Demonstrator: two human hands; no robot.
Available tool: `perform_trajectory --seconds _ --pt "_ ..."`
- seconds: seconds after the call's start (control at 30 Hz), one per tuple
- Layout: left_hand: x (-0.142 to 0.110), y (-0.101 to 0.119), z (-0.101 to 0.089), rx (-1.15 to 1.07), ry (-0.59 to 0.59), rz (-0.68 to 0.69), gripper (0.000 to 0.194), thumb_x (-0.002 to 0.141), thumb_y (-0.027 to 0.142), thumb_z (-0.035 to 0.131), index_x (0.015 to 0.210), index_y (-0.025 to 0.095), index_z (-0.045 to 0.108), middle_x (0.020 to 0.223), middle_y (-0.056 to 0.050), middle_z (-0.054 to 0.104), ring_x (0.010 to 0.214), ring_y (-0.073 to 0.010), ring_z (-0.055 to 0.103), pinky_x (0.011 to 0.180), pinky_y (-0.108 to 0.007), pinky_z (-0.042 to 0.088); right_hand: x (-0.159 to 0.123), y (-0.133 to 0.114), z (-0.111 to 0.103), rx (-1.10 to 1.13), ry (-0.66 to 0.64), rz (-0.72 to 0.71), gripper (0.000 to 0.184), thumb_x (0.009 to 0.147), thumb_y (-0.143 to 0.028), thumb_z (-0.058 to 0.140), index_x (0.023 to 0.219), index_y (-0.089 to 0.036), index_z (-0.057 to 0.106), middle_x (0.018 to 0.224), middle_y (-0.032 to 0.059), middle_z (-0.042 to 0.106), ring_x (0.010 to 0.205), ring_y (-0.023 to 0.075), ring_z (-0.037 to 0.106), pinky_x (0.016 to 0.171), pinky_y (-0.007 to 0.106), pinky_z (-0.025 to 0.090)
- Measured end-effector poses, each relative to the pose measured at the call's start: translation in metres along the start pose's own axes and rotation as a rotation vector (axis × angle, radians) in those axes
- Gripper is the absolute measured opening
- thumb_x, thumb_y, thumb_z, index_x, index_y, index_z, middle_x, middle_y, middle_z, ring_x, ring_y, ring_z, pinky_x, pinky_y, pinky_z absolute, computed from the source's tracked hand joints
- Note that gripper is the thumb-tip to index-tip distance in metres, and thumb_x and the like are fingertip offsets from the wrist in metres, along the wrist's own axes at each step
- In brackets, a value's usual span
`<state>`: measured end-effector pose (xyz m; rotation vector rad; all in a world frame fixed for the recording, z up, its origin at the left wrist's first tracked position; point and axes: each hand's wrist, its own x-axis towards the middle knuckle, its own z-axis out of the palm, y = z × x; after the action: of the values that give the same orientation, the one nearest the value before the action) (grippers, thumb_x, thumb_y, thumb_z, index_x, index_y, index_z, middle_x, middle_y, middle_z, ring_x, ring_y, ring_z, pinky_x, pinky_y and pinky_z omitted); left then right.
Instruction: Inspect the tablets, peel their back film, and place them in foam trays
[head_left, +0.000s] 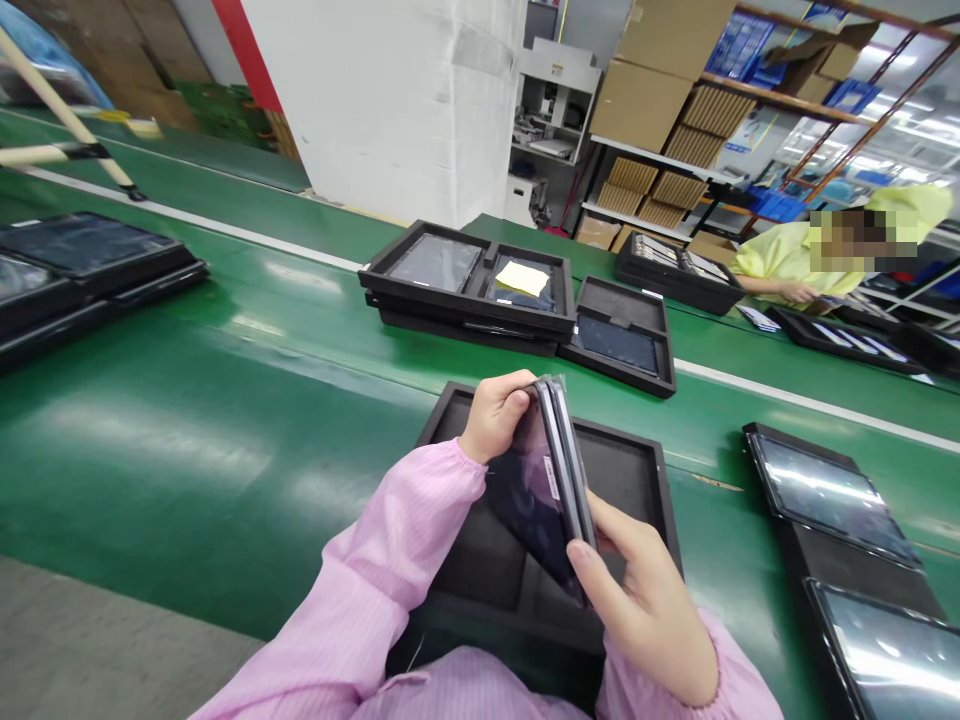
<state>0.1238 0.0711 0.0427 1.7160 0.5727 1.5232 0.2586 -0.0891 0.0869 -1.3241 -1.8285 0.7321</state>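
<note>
Two flat, dark tablets [529,490] in clear film are held together on edge, tilted, with a small white label on the near one. My left hand [495,415] is closed on their upper corner. Lower down, my right hand [649,590] grips the opposite end, thumb on the near face and fingers behind. Beneath them a black tray [626,475] with shallow compartments lies on the green bench. The tablets and my arms hide part of that tray.
Stacked black trays [472,315] with screens and a yellow paper [523,278] stand ahead, beside another tray [660,350]. More screens lie on a black tray [817,545] at right and a tray stack [97,290] at left. A co-worker [780,260] in yellow works at the far right.
</note>
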Motion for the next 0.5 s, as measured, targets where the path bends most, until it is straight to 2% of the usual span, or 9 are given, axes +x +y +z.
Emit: perform_trajectory --seconds 0.33,0.43,0.5 --pt "-0.004 0.002 0.003 -0.001 -0.016 0.071 0.066 0.087 0.076 0.032 0.068 0.019 0.057 0.062 -0.002 0.059 0.056 -0.0162 0.054 0.055 -0.030 0.040 0.000 -0.003 -0.002 0.031 0.009 0.026 0.044 0.087 -0.023 0.056 0.129 -0.015 0.064 0.117 0.0089 0.073 0.094 0.0210 0.073 0.080 0.025 0.060" --pt "-0.015 0.000 0.006 0.065 -0.020 0.103 0.066 0.088 0.075 0.029 0.080 0.019 0.064 0.074 -0.005 0.066 0.069 -0.0197 0.059 0.068 -0.034 0.047 -0.002 -0.004 0.001 0.039 0.021 0.034 0.051 0.084 -0.020 0.056 0.135 -0.020 0.058 0.122 0.0061 0.071 0.100 0.0215 0.072 0.082 0.025 0.060" --pt "-0.030 -0.006 0.008 0.128 0.052 0.039 0.066 0.085 0.077 0.034 0.092 0.021 0.067 0.092 -0.009 0.069 0.090 -0.0244 0.062 0.088 -0.039 0.046 -0.004 -0.005 0.001 0.032 0.023 0.038 0.055 0.083 -0.018 0.056 0.138 -0.022 0.053 0.123 0.0045 0.070 0.103 0.0213 0.071 0.083 0.025 0.059"
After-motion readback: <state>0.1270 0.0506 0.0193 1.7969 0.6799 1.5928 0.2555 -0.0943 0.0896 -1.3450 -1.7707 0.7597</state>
